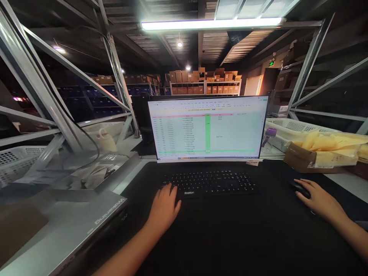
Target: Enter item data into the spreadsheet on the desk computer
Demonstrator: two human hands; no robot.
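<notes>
My left hand (163, 205) lies with its fingers stretched out on the lower left corner of a black keyboard (207, 182) and holds nothing. Over on the right, my right hand (323, 199) is wrapped round a black computer mouse (302, 190), with the thumb on its near side. Behind the keyboard stands a monitor (235, 134). Its screen shows a spreadsheet with one green column and a green row near the bottom. A wide black desk mat (215, 234) lies under the keyboard.
To the right, a cardboard box (299, 159) holds yellow envelopes beside white baskets (284, 128). At left are a silver-grey machine (94, 209), a tray of small items (86, 188) and a white basket (17, 165). Metal frame posts (115, 73) rise on both sides; boxed shelves (205, 86) stand behind.
</notes>
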